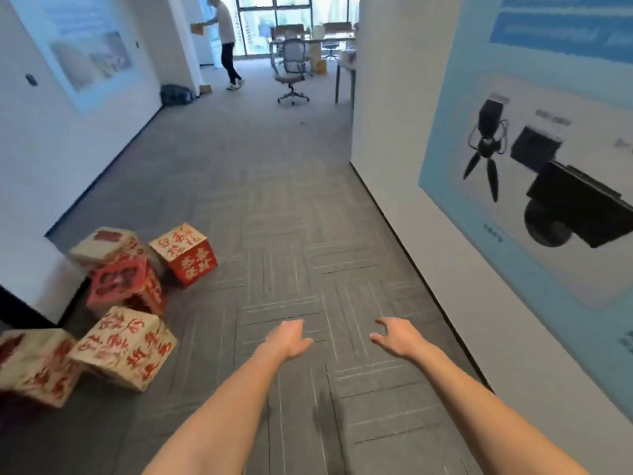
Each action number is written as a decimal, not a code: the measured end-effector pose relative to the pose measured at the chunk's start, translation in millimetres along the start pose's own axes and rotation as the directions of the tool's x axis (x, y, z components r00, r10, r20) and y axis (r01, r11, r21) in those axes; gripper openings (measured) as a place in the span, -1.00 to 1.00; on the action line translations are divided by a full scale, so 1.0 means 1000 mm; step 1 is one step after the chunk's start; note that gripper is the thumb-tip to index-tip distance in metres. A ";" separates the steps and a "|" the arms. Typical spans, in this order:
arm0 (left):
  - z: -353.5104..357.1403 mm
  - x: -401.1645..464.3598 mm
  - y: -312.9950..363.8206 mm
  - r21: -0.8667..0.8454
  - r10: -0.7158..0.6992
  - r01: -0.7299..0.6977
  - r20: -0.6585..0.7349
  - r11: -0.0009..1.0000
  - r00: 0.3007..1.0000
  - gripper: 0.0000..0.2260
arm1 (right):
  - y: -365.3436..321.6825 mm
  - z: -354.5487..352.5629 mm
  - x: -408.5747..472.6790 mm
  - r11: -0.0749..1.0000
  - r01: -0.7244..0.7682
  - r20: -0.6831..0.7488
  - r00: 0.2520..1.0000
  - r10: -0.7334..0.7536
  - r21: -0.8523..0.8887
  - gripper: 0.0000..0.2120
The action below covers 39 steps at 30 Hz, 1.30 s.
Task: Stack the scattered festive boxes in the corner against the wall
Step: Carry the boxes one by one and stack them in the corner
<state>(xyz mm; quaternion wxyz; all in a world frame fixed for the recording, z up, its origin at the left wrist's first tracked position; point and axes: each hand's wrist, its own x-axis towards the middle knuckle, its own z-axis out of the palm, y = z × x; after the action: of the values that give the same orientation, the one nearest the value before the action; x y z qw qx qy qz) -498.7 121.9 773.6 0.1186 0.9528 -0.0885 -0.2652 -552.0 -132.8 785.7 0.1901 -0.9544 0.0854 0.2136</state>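
Five festive boxes lie in a loose cluster at the lower left of the frame, beside the wall corner (51, 269). The far box (183, 255) stands apart on the carpet (308, 234), red-sided with a cream top. A cream box (102, 246) sits tilted against the wall, resting partly on a pink box (126, 286). The near box (125, 346) lies canted on one edge, and the edge box (34, 365) is cut off by the frame's left border.

Both arms reach forward over bare carpet at lower centre, well apart from every box. The left hand (289, 339) holds nothing, its fingers relaxed and loosely spread. The right hand (395, 337) also holds nothing, its fingers (380, 324) slightly curved and parted.

Judgement: no box is yet squarely stacked; the step in hand is the approach. To do it well, turn left toward the cluster, take one box with both hands on opposite faces, and seat it flat against the wall as a base before adding others. The canted boxes should be squared first, since a tilted base would likely topple the stack.

Writing: the boxes bear large red brush-style characters, too blurred to read. The right-hand poster (531, 149) shows dark devices and small captions, illegible. A person (226, 39) stands at upper centre, near a chair (291, 66).
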 end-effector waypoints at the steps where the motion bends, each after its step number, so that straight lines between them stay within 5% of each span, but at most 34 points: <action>1: -0.009 0.008 -0.018 -0.019 -0.035 0.035 -0.002 0.999 0.999 -0.51 | -0.021 -0.002 0.020 1.000 0.030 0.019 0.999 -0.030 -0.010 -0.40; 10: -0.073 0.108 -0.124 -0.181 -0.289 0.280 -0.028 0.943 0.957 -0.54 | -0.145 -0.025 0.207 0.957 0.277 0.174 0.950 -0.260 -0.083 -0.39; 19: -0.182 0.234 -0.160 -0.331 -0.509 0.463 -0.065 0.822 0.858 -0.52 | -0.232 -0.107 0.401 0.901 0.426 0.275 0.879 -0.391 -0.083 -0.41; 30: -0.258 0.351 -0.240 -0.494 -0.643 0.553 -0.018 0.671 0.765 -0.50 | -0.359 -0.139 0.578 0.847 0.528 0.342 0.808 -0.480 -0.060 -0.44; 39: -0.324 0.497 -0.421 -0.589 -0.645 0.526 0.010 0.613 0.764 -0.49 | -0.527 -0.096 0.746 0.867 0.492 0.380 0.818 -0.432 -0.075 -0.45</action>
<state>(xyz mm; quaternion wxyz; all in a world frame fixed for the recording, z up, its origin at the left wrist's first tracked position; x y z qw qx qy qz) 136.1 467.4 687.6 0.3068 0.8715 0.3232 -0.2045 279.4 248.7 710.1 0.1663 -0.9054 -0.2031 0.3338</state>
